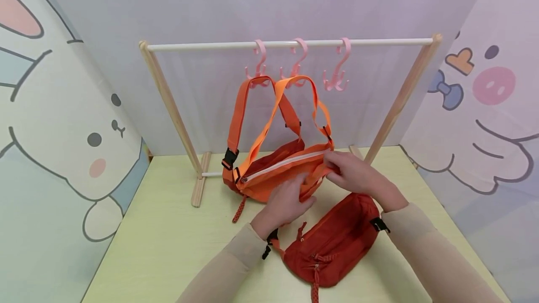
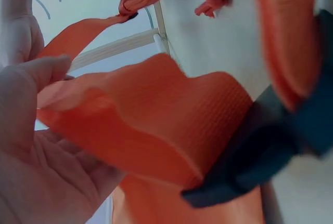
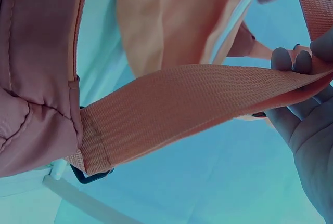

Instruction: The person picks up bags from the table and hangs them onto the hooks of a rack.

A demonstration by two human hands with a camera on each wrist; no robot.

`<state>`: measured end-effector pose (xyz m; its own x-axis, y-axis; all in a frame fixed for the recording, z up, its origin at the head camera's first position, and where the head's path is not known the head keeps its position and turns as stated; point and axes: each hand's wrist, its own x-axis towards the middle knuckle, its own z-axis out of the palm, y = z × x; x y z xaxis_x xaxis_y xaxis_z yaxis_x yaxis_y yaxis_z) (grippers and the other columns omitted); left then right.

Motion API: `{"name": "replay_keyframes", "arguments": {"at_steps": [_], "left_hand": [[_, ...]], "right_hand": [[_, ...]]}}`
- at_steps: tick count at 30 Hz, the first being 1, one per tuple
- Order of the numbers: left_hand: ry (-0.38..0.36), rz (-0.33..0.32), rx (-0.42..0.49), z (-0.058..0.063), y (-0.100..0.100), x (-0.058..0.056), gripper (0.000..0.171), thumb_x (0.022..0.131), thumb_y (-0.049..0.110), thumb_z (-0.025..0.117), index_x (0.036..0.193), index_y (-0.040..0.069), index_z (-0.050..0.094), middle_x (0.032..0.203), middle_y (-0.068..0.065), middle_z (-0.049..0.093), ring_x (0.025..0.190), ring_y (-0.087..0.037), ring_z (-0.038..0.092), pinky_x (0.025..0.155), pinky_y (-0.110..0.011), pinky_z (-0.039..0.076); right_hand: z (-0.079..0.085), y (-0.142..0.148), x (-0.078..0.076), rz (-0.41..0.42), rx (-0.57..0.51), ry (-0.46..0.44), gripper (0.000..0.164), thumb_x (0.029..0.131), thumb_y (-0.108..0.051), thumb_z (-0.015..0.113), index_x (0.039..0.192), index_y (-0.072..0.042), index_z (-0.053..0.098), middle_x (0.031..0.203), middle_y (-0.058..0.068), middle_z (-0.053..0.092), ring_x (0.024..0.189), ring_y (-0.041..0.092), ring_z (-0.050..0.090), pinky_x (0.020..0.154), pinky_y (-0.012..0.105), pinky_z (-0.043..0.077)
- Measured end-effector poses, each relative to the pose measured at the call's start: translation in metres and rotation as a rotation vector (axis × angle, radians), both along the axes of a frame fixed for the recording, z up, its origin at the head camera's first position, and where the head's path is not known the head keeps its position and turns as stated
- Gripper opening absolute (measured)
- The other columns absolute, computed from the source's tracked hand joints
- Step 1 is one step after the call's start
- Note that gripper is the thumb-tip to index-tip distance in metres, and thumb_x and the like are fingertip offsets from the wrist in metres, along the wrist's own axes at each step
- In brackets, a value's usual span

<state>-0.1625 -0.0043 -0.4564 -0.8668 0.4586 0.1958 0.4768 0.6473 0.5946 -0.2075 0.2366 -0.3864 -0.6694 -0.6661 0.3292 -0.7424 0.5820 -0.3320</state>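
Note:
A dark red waist bag (image 1: 332, 242) lies on the table below my forearms, with zips and braided pulls. Its orange strap (image 3: 197, 102) runs from a black ring at the bag's end up to my right hand (image 1: 355, 174), whose thumb and fingers hold it. My left hand (image 1: 288, 202) pinches a length of the same orange strap (image 2: 182, 115) between thumb and fingers, near a dark buckle (image 2: 250, 151). Both hands are in front of a bright orange waist bag (image 1: 278, 176), which hangs from a pink hook (image 1: 299, 57) by its strap.
Another dark orange bag hangs behind by its strap (image 1: 238, 116) from the left pink hook (image 1: 260, 60). A third pink hook (image 1: 337, 67) holds nothing. The hooks hang on a white rail (image 1: 202, 46) between wooden legs (image 1: 170, 106). Cartoon-printed walls (image 1: 63, 120) flank the table (image 1: 139, 247).

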Motion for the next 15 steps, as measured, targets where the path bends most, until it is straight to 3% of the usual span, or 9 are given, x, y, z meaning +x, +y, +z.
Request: {"name": "replay_keyframes", "arguments": {"at_steps": [3, 4, 10, 15], "left_hand": [[-0.076, -0.036, 0.076, -0.001, 0.000, -0.001, 0.052, 0.103, 0.021, 0.070, 0.151, 0.012, 0.054, 0.098, 0.000, 0.072, 0.055, -0.011, 0.051, 0.050, -0.026, 0.043], [-0.111, -0.046, 0.106, -0.001, 0.000, -0.001, 0.048, 0.104, 0.017, 0.068, 0.150, 0.011, 0.055, 0.098, 0.000, 0.072, 0.057, -0.009, 0.053, 0.050, -0.025, 0.044], [-0.326, -0.067, 0.326, 0.003, -0.006, 0.001, 0.024, 0.109, 0.006, 0.055, 0.133, 0.005, 0.058, 0.084, -0.007, 0.069, 0.069, -0.027, 0.071, 0.050, -0.029, 0.050], [-0.333, -0.019, 0.404, 0.013, -0.010, 0.004, 0.009, 0.110, 0.013, 0.058, 0.120, 0.011, 0.060, 0.081, -0.005, 0.063, 0.059, -0.023, 0.065, 0.052, -0.032, 0.049]], "right_hand": [[0.004, -0.003, 0.002, 0.009, -0.028, 0.014, 0.028, 0.091, 0.002, 0.063, 0.086, -0.021, 0.047, 0.072, -0.009, 0.038, 0.061, 0.006, 0.036, 0.058, 0.028, 0.037], [0.005, -0.004, 0.002, 0.010, -0.040, 0.024, 0.028, 0.090, 0.002, 0.062, 0.085, -0.020, 0.046, 0.072, -0.009, 0.037, 0.061, 0.006, 0.035, 0.058, 0.028, 0.036], [0.008, -0.004, 0.001, 0.016, -0.178, 0.038, 0.031, 0.087, 0.007, 0.063, 0.084, -0.020, 0.047, 0.070, -0.008, 0.037, 0.058, 0.006, 0.031, 0.056, 0.029, 0.031], [0.008, -0.001, 0.000, 0.022, -0.303, -0.057, 0.035, 0.085, 0.014, 0.064, 0.086, -0.018, 0.050, 0.072, -0.006, 0.038, 0.059, 0.007, 0.033, 0.056, 0.028, 0.033]]}}
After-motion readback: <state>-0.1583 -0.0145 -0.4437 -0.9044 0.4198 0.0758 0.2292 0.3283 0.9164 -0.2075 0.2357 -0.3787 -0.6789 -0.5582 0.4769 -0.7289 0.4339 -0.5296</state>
